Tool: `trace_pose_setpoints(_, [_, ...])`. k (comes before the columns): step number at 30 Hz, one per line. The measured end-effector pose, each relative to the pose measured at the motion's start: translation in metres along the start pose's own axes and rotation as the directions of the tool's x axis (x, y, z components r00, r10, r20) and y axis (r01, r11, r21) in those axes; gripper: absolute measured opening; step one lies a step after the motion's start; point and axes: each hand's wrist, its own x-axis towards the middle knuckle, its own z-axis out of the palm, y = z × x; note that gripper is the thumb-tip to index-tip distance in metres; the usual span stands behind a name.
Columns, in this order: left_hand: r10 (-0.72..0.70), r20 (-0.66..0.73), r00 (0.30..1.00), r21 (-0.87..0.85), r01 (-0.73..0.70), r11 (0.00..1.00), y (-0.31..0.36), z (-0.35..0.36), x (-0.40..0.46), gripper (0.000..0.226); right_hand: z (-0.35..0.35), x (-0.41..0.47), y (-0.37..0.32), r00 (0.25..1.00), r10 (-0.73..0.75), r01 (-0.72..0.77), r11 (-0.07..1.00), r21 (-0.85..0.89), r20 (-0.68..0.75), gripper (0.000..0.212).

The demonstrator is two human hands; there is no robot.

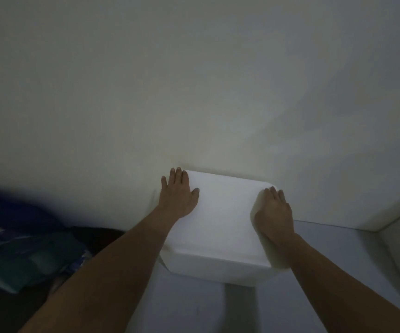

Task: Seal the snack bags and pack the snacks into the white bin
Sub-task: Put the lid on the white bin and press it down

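White plastic fills the middle of the view: the white bin (pixel 218 219) stands against a pale wall (pixel 194 80), its top a smooth, unbroken sheet with rounded corners, which reads as a lid already on (though the dim light leaves open whether it is a lid or the bin's own base). Nothing of its contents can be seen, and no snack bag can be told apart in the frame, so whether the bags are sealed and packed cannot be checked; judged from the closed top and both palms on it, the work looks near its end, with perhaps only the pressing down or setting in place left. Right of the bin and behind it runs a pale ledge (pixel 338 219), and the bin seems to sit on a light surface that continues below it. Left of the bin and lower lies a heap of dark blue and teal cloth (pixel 26 255), too blurred to name further. On the bin's left edge the left hand (pixel 178 195) lies flat, fingers straight and together, gripping nothing; on the bin's right edge the right hand (pixel 274 212) rests palm-down, fingers straight and draped slightly over the rim.
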Motion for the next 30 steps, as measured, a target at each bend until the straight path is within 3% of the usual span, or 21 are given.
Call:
trace_pose_setpoints(5, [-0.061,-0.036,0.998,0.025,0.062,0.998,0.014,0.006,0.012,0.071,0.004,0.02,-0.018,0.987,0.16,-0.156,0.983,0.096,-0.031,0.042])
trace_pose_setpoints(10, [-0.046,-0.13,0.991,0.074,0.056,0.996,0.018,0.021,0.008,0.071,0.018,0.016,-0.021,0.986,0.137,-0.14,0.99,-0.021,-0.1,0.058])
trace_pose_setpoints(16, [-0.032,-0.156,0.987,0.024,0.037,0.999,0.014,0.022,0.015,0.071,0.024,0.022,-0.017,0.981,0.1,-0.104,0.994,-0.014,-0.163,0.061])
trace_pose_setpoints(20, [-0.013,-0.174,0.985,-0.055,0.003,0.998,0.011,0.018,0.009,0.069,0.02,0.019,-0.012,0.994,0.082,-0.083,0.996,-0.009,-0.066,0.078])
trace_pose_setpoints(24, [0.083,-0.221,0.972,-0.207,-0.129,0.97,0.004,0.004,-0.009,0.078,-0.004,0.004,-0.002,0.965,-0.153,0.168,0.984,-0.051,0.213,0.092])
trace_pose_setpoints(27, [0.134,-0.016,0.991,-0.116,-0.135,0.984,0.006,-0.007,-0.041,0.081,-0.024,-0.031,0.003,0.927,-0.234,0.255,0.966,-0.036,0.294,0.081])
trace_pose_setpoints(30, [0.075,0.116,0.99,-0.015,-0.074,0.997,0.025,0.004,-0.075,0.072,-0.014,-0.066,-0.004,0.953,-0.237,0.254,0.964,-0.073,0.188,0.065])
